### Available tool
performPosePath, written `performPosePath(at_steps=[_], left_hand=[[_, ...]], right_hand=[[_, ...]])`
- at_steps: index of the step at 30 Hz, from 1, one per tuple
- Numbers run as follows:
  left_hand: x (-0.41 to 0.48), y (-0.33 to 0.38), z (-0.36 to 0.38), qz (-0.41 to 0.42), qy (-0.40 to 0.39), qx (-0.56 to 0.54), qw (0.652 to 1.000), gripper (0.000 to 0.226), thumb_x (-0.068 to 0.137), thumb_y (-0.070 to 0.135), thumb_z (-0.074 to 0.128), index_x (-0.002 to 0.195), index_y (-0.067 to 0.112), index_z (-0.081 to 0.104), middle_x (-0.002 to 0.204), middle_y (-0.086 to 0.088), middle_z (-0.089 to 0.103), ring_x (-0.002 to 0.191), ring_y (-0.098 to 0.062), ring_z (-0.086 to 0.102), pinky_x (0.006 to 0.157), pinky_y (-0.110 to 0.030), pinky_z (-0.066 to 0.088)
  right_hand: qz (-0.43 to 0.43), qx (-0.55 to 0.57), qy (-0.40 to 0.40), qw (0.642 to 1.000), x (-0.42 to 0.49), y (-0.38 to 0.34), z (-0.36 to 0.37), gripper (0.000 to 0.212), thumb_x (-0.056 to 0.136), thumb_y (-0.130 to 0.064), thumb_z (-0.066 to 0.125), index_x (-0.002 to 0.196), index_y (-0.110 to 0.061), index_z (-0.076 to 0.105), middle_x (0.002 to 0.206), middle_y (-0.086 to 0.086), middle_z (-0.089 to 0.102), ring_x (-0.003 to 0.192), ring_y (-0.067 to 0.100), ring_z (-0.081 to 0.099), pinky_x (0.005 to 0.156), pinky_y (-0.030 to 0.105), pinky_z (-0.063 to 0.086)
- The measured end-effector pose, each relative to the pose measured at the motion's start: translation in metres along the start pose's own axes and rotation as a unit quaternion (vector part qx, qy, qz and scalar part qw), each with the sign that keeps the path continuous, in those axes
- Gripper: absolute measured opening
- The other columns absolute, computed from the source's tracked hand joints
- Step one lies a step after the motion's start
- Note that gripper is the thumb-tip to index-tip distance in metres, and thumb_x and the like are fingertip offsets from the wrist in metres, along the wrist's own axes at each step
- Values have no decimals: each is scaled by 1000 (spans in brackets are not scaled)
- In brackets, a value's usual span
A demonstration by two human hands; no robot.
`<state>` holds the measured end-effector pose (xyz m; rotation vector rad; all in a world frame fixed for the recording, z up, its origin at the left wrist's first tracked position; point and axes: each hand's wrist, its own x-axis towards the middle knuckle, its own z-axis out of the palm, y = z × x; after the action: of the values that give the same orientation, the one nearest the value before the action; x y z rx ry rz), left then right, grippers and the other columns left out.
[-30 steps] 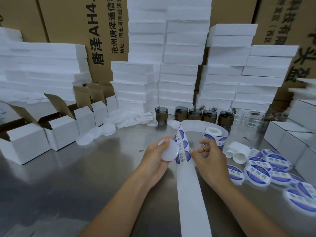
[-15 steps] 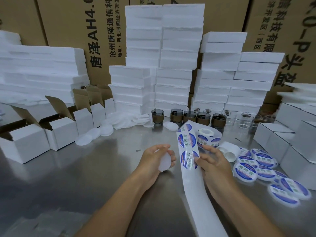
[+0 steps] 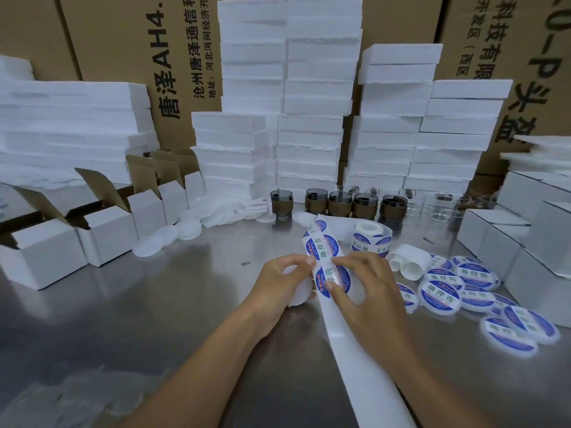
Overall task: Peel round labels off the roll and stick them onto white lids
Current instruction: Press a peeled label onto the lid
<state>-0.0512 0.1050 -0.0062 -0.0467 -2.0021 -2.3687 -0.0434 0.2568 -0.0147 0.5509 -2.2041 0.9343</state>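
Note:
My left hand (image 3: pixel 278 281) grips a plain white lid (image 3: pixel 301 291), mostly hidden behind its fingers, and its fingertips touch the edge of the label strip (image 3: pixel 323 248). My right hand (image 3: pixel 367 291) pinches the strip where a round blue label (image 3: pixel 332 278) sits. The strip runs back to the label roll (image 3: pixel 370 237) standing on the table. Empty white backing paper (image 3: pixel 367 375) trails toward me under my right forearm. Labelled lids (image 3: pixel 440 293) lie in a pile to the right. Plain white lids (image 3: pixel 188 228) lie at the left middle.
Open white cartons (image 3: pixel 105 233) line the left side, closed white boxes (image 3: pixel 531 242) the right. Dark glass jars (image 3: pixel 340 203) and clear ones stand behind the roll. Foam stacks (image 3: pixel 309 118) and brown cartons fill the back. A curl of used backing (image 3: pixel 408 264) lies beside the roll.
My two hands have come together on the label strip. The left hand, with the lid, has moved right to the strip's edge. The view has shifted slightly.

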Motion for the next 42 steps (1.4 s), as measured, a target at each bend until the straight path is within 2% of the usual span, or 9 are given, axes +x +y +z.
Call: performPosePath(at_steps=[3,6,11,21,27,30,35,39,42], left_hand=[[0,-1,1,1,3,8,1000,27,91,28,59,98,5,71,101,-14,72,98,-37,65,91,-52,51],[1,-1,3,1,-10,9,1000,28,92,27,57,98,4,71,98,-15,73,89,-31,66,89,-49,53],[2,-3,1,16,-37,33,999,30,91,31,57,97,5,71,98,-13,73,86,-24,67,78,-31,55],[2,-4,1,15,-32,67,997,28,90,34,59,90,11,73,96,-11,73,90,-27,67,90,-40,51],[5,-4,2,8,29,51,998,14,84,27,67,80,14,71,96,-6,74,81,-20,70,72,-33,59],[8,-5,1,8,61,67,996,12,85,24,67,80,13,68,98,-1,72,73,-8,71,59,-20,55],[9,-4,1,17,107,87,990,11,87,21,66,84,11,67,92,-1,72,60,-3,66,64,-22,55],[10,-3,1,19,117,91,989,11,87,19,67,80,10,66,93,-3,72,58,-3,64,71,-31,55],[11,-6,-1,34,121,114,986,12,84,20,69,74,14,65,94,-4,72,70,-12,63,71,-31,55]], right_hand=[[21,16,-16,1000,-1,3,0,33,79,-21,72,111,-20,65,102,-12,50,101,6,44,83,7,31],[16,-3,-5,1000,0,4,0,35,79,-20,73,113,-18,65,104,-7,54,103,12,46,86,18,34],[2,-35,3,999,1,2,1,36,75,-18,76,109,-13,68,104,2,59,102,20,50,86,28,38],[-19,-76,7,997,2,1,2,32,68,-12,82,97,-11,70,93,3,70,90,26,64,83,34,41],[1,-69,-24,997,2,0,1,19,74,-10,75,92,-13,71,94,2,71,91,16,62,94,43,45],[-13,-70,-37,997,2,-1,0,12,76,-14,73,87,-15,69,91,-1,70,89,14,61,92,39,44],[15,-13,-19,1000,3,-7,0,12,83,-23,64,75,-14,64,87,-3,62,87,13,54,81,29,36],[109,119,20,987,5,-11,-1,21,88,-20,59,67,-14,59,82,-9,56,85,7,53,76,15,38],[230,254,71,937,10,-15,-5,29,92,-21,54,64,-12,56,65,-10,56,64,-3,50,60,7,36]])
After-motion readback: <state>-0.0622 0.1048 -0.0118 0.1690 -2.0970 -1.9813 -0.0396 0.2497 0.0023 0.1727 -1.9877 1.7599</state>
